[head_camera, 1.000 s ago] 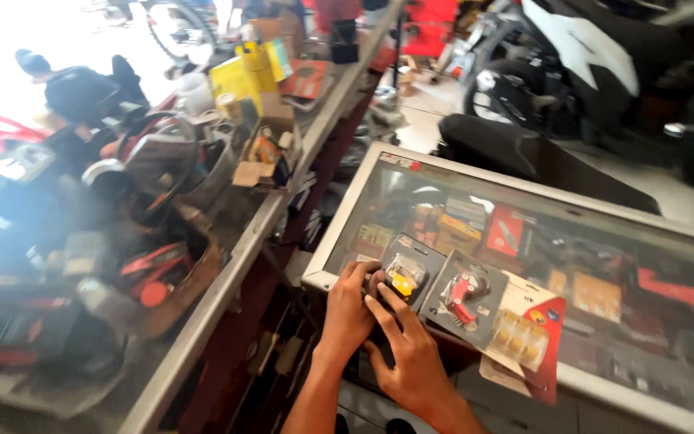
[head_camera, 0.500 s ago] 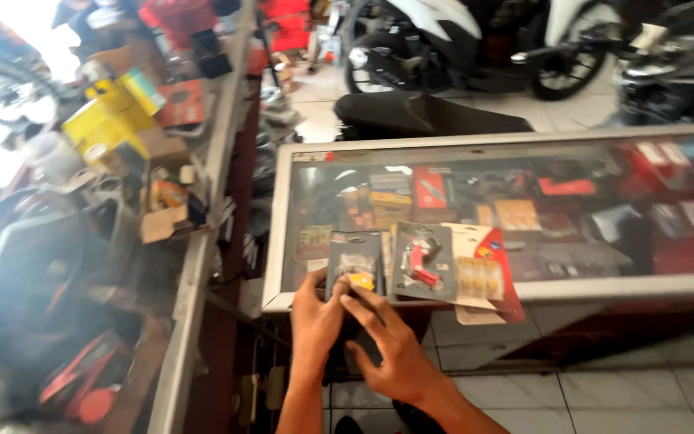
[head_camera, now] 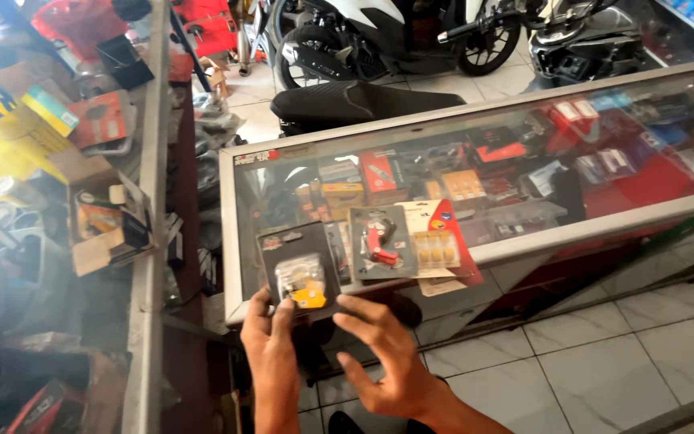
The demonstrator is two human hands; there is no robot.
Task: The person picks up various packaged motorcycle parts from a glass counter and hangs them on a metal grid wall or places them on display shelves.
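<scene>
A dark blister pack with a yellow part (head_camera: 301, 273) lies on the near left corner of the glass display counter (head_camera: 475, 255). My left hand (head_camera: 269, 341) touches its lower edge with the fingers on the pack. Just right of it my right hand (head_camera: 383, 354) hovers with fingers spread and nothing in it. Beside that pack lie a grey blister pack with a red part (head_camera: 381, 241) and a red-and-white card holding small yellow pieces (head_camera: 437, 247).
Inside the counter are several small boxes and packets (head_camera: 491, 173). On the left, a metal-edged bench (head_camera: 148, 241) is piled with boxes and parts. Beyond the counter stand a scooter seat (head_camera: 347, 100) and motorcycles (head_camera: 395, 32). White floor tiles (head_camera: 604, 354) lie at the lower right.
The view has swung right and down, showing more of the counter and floor. My right hand has lifted off the packs and opened; my left hand stays on the yellow-part pack.
</scene>
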